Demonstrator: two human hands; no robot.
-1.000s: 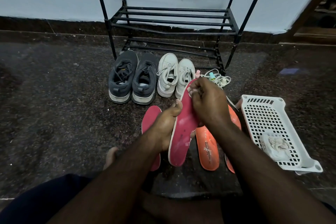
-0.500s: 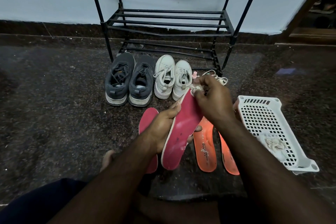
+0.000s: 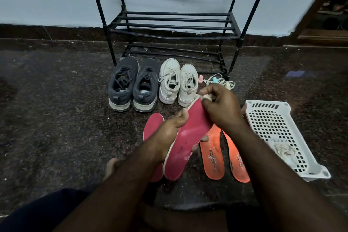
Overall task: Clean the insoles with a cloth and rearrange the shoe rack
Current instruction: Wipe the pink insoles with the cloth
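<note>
I judge I'm in the middle of the cleaning and haven't begun the rearranging. My left hand (image 3: 169, 133) has its grip clamped round the middle of the pink insole (image 3: 186, 137), holding it tilted above the floor, toe end away from me. My right hand (image 3: 220, 111) pinches a small pale cloth (image 3: 206, 97) against the insole's toe end. The insole is deep pink with a pale edge, and whitish smears show near its heel, so it looks only part wiped. Its pink twin (image 3: 153, 128) lies on the floor under my left wrist, and two orange insoles (image 3: 212, 156) lie just beside it; whether those are clean I cannot tell. The shoe rack (image 3: 169, 24) carries no shoes on the shelves in view, while the dark sneakers (image 3: 131, 88) and white sneakers (image 3: 177, 83) stand on the floor in front of it. All of that is left
</note>
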